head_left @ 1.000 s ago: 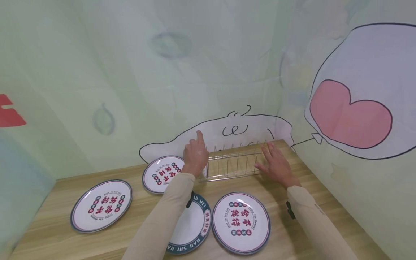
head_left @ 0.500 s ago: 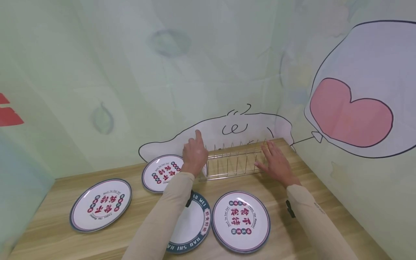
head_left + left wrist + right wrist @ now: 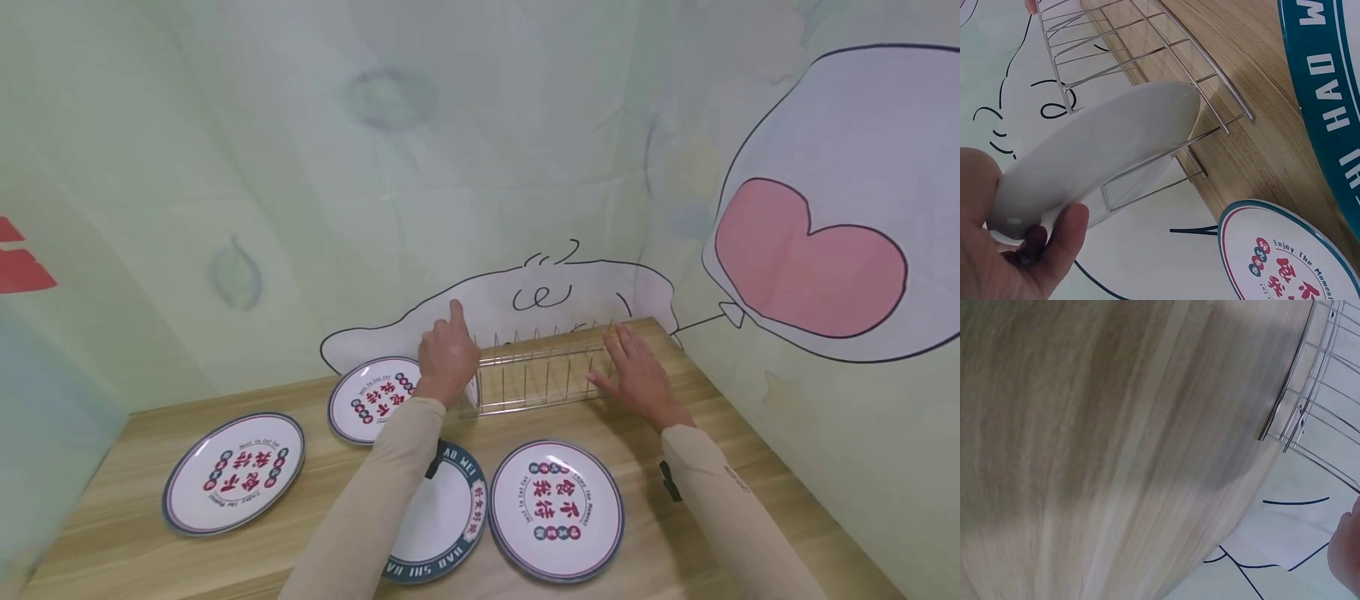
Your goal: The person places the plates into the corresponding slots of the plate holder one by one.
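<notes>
My left hand (image 3: 448, 354) pinches a white plate (image 3: 1104, 144) by its edge, thumb on one face and fingers on the other. Tilted on its edge, the plate overlaps the end bars of the wire plate rack (image 3: 525, 408) in the left wrist view. From the head, most of that plate hides behind the hand, whose index finger points up. My right hand (image 3: 641, 379) rests at the rack's right end with its fingers straight; the right wrist view catches only a fingertip (image 3: 1344, 553) beside the wires.
Nearer to me lie a plate with a wide teal rim (image 3: 450, 554), partly under my left forearm, and a plate with red lettering (image 3: 555, 510). Two more lettered plates lie leftward, one smaller (image 3: 367, 404) and one larger (image 3: 234, 473). A printed curtain (image 3: 487, 167) stands behind the table.
Hardly anything differs: the whole head view has shifted slightly, and both hands keep their places at the two ends of the rack.
</notes>
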Available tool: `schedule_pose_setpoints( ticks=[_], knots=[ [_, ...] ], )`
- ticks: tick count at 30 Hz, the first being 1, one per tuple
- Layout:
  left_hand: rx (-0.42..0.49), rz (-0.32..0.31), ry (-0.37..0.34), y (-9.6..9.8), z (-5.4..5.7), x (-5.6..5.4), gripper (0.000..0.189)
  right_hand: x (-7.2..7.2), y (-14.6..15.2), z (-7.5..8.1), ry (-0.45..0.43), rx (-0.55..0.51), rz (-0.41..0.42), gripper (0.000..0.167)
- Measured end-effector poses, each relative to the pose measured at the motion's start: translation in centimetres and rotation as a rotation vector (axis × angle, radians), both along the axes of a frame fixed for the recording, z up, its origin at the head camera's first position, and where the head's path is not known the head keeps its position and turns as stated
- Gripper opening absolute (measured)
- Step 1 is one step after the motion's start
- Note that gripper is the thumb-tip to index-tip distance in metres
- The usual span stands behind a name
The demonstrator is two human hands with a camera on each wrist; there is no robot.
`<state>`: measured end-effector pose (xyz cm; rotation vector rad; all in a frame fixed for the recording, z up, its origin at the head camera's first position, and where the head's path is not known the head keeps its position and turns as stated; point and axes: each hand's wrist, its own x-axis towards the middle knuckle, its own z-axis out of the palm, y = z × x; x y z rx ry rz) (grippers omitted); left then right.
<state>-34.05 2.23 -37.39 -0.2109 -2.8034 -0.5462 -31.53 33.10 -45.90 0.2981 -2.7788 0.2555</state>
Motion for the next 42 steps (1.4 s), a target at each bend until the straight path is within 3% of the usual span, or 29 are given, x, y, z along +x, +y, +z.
schedule_pose_setpoints(
  ticks=[10,22,31,35,42],
  knots=[
    [-0.049,0.04,-0.042,-0.5,0.1,0.0,0.059,-0.2,-0.2,-0.1,-0.01,-0.009,0.001,0.082],
    [-0.054,0.029,-0.022,-1.1,0.1,0.0,0.054,-0.6,-0.1,-0.3,-0.008,-0.025,-0.002,0.082],
    [0.023,0.055,-0.032,-2.1,0.3,0.7,0.056,-0.9,0.0,-0.6,0.004,-0.022,0.009,0.082],
    [0.072,0.081,0.025,-3.2,0.0,1.1,0.049,-0.9,0.1,-0.6,0.004,-0.022,0.004,0.082],
    [0.093,0.13,0.043,-5.6,-1.7,1.7,0.048,-0.8,0.6,-0.6,0.007,-0.026,0.001,0.082]
  ],
)
